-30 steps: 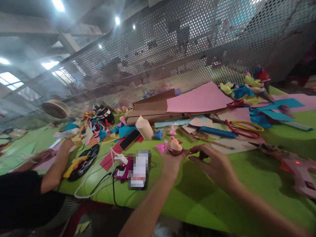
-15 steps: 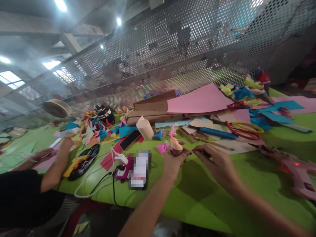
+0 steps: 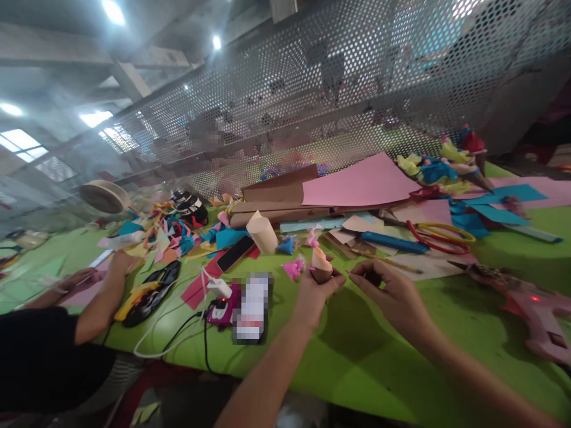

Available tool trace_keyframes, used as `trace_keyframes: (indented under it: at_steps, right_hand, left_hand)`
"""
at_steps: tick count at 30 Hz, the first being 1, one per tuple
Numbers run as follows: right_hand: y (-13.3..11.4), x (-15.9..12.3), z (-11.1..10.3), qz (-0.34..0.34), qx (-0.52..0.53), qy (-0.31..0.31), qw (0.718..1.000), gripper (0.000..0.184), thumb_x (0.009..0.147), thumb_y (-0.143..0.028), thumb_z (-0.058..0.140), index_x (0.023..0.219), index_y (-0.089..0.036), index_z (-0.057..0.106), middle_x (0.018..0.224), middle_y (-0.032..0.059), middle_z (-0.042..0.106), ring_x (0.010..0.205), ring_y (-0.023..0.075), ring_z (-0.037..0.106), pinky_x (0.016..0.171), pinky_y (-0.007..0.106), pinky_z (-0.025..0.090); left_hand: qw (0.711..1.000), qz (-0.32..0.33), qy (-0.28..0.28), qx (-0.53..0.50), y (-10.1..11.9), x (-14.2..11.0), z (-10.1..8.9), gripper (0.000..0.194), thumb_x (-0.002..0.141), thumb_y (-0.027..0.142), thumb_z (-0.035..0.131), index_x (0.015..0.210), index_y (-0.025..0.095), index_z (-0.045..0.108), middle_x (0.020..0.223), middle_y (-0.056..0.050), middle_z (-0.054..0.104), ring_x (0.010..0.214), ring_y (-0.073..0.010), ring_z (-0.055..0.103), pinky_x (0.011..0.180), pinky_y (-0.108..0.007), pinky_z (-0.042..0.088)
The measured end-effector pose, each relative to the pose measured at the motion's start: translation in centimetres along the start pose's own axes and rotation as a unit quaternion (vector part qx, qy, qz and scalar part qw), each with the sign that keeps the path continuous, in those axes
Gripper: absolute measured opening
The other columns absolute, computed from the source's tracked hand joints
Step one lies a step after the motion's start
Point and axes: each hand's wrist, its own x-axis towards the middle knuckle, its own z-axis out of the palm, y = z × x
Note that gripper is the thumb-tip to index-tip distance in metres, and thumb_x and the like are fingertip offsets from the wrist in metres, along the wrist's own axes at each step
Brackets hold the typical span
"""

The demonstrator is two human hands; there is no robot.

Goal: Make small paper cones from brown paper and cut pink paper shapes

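A small rolled paper piece (image 3: 321,264), peach on top and brown below, stands upright in my left hand (image 3: 313,294), whose fingers are closed around it. Just to the right, my right hand (image 3: 387,291) is held in a pinch, thumb against forefinger; a tiny pinkish bit seems to show at the tips, too small to name. The two hands are a little apart above the green table (image 3: 357,368). Beyond the left hand lie a pink packet (image 3: 293,268), a blue packet (image 3: 286,244) and another pink one (image 3: 312,237).
A pink glue gun (image 3: 530,303) with a red light lies at the right, near red and yellow scissors (image 3: 441,236) and a blue cutter (image 3: 395,241). A phone (image 3: 252,309) and a purple power adapter (image 3: 224,309) with cables lie left. A co-worker's arm (image 3: 102,297) reaches in at the far left.
My right hand's fingers have shifted slightly and remain pinched. My left hand still holds the rolled paper, tilted slightly differently. The table things have stayed put.
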Motion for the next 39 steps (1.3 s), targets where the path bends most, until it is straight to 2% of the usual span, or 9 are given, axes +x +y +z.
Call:
trace_keyframes:
  at_steps: [3,8,11,15,22,26,28,33,39]
  right_hand:
    - [-0.19,-0.04,-0.13,-0.007,0.006,0.004,1.000,0.028,0.089,-0.049,0.064,0.081,-0.022,0.065,0.070,0.0010,0.063,0.063,0.0169,0.056,0.057,0.028,0.043]
    - [-0.76,-0.07,-0.47,-0.015,-0.008,0.000,1.000,0.031,0.094,-0.047,0.056,0.078,-0.022,0.066,0.070,0.0010,0.062,0.066,0.0173,0.056,0.060,0.028,0.044]
    - [-0.85,-0.01,-0.44,-0.007,-0.008,0.002,1.000,0.036,0.094,-0.052,0.055,0.076,-0.022,0.065,0.067,0.0009,0.060,0.064,0.0174,0.055,0.057,0.028,0.043]
    - [-0.65,0.06,-0.32,0.005,-0.023,-0.022,0.999,0.041,0.092,-0.057,0.054,0.072,-0.022,0.063,0.064,0.0007,0.060,0.061,0.0177,0.057,0.055,0.028,0.042]
    - [0.03,-0.05,-0.34,0.011,-0.031,-0.079,0.996,0.043,0.094,-0.057,0.052,0.076,-0.022,0.069,0.067,0.0032,0.068,0.061,0.0184,0.061,0.054,0.028,0.044]
    - [-0.50,-0.09,-0.57,0.012,-0.014,-0.066,0.998,0.042,0.096,-0.055,0.050,0.083,-0.021,0.071,0.078,0.0055,0.073,0.070,0.0203,0.065,0.061,0.029,0.048]
    - [-0.84,-0.10,-0.57,0.011,-0.006,-0.056,0.998,0.037,0.093,-0.054,0.055,0.089,-0.022,0.072,0.082,0.0056,0.073,0.072,0.0205,0.065,0.061,0.030,0.049]
    - [-0.66,-0.06,0.06,0.004,-0.026,-0.019,0.999,0.031,0.078,-0.052,0.073,0.082,-0.021,0.067,0.065,0.0007,0.063,0.057,0.0172,0.056,0.050,0.028,0.044]
    - [-0.15,0.03,0.15,-0.035,-0.056,-0.018,0.998,0.034,0.089,-0.053,0.061,0.079,-0.022,0.070,0.068,0.0044,0.069,0.060,0.0192,0.061,0.055,0.029,0.046]
  left_hand:
    - [1.000,-0.023,-0.007,-0.012,-0.03,-0.11,0.13,0.056,0.051,0.019,0.091,0.101,0.017,0.068,0.075,0.002,0.068,0.067,-0.0112,0.059,0.065,-0.024,0.045]
    - [0.999,-0.048,-0.010,-0.019,0.19,-0.41,0.35,0.048,0.053,0.020,0.087,0.097,0.016,0.068,0.078,-0.001,0.070,0.068,-0.0119,0.060,0.064,-0.023,0.043]
    - [0.999,-0.028,-0.019,-0.018,0.47,-0.51,0.47,0.044,0.052,0.019,0.088,0.091,0.016,0.066,0.077,0.000,0.069,0.071,-0.0130,0.061,0.068,-0.025,0.046]
    - [0.999,0.021,-0.022,-0.010,0.86,-0.54,0.63,0.054,0.051,0.020,0.091,0.098,0.018,0.065,0.080,0.000,0.071,0.074,-0.0155,0.065,0.075,-0.029,0.050]
    - [1.000,0.023,-0.005,0.015,0.57,-0.23,0.38,0.053,0.053,0.020,0.090,0.101,0.017,0.068,0.074,0.001,0.070,0.070,-0.0149,0.065,0.074,-0.029,0.052]
    - [0.998,0.035,0.040,0.019,0.25,0.07,0.15,0.049,0.053,0.021,0.091,0.097,0.016,0.071,0.072,0.002,0.068,0.069,-0.0137,0.063,0.073,-0.027,0.050]
    - [0.998,0.038,0.048,0.013,0.21,0.17,0.11,0.048,0.053,0.022,0.091,0.096,0.016,0.071,0.071,0.002,0.068,0.068,-0.0135,0.062,0.070,-0.026,0.048]
    - [0.998,0.040,0.052,0.013,0.41,0.11,0.23,0.048,0.052,0.021,0.091,0.095,0.016,0.071,0.069,0.002,0.066,0.067,-0.0138,0.062,0.069,-0.026,0.047]
    - [0.998,0.036,0.050,0.023,0.56,0.04,0.25,0.049,0.051,0.025,0.092,0.093,0.016,0.071,0.069,0.002,0.064,0.066,-0.0133,0.060,0.069,-0.026,0.047]
